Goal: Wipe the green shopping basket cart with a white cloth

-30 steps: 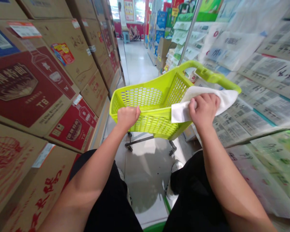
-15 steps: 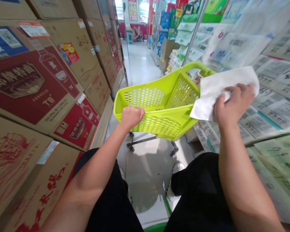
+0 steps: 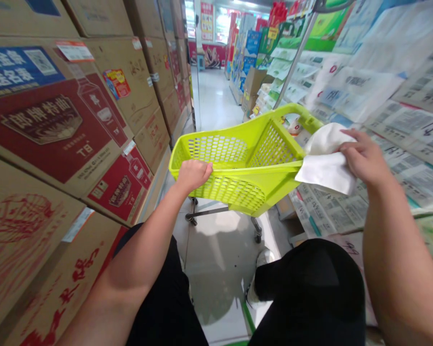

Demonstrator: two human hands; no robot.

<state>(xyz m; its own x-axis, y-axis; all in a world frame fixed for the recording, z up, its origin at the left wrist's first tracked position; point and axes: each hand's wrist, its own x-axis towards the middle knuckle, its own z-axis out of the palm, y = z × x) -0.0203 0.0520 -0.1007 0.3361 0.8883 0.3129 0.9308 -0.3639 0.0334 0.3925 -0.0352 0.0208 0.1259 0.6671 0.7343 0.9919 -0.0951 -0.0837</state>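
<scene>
A lime-green shopping cart (image 3: 238,144) with perforated basket walls stands crosswise in front of my knees. My left hand (image 3: 194,175) is closed over the near rim of its basket, toward the left end. At the handle end, my right hand (image 3: 364,156) pinches a white cloth (image 3: 326,166) between thumb and fingers. The cloth is folded and drapes beside the cart's right corner, covering part of the handle. From this view the basket shows only its mesh walls and part of its floor.
Stacked cardboard cartons (image 3: 54,115) rise along the left. Packs of paper goods (image 3: 411,134) with handwritten prices line the right, close to my right arm. The tiled aisle (image 3: 216,96) runs onward past a metal pole (image 3: 296,60). The cart's wheels (image 3: 191,219) rest on the floor.
My right hand has shifted right, going from lying flat on the cloth to gripping it; the cloth is now bunched and folded. My left hand stays on the rim.
</scene>
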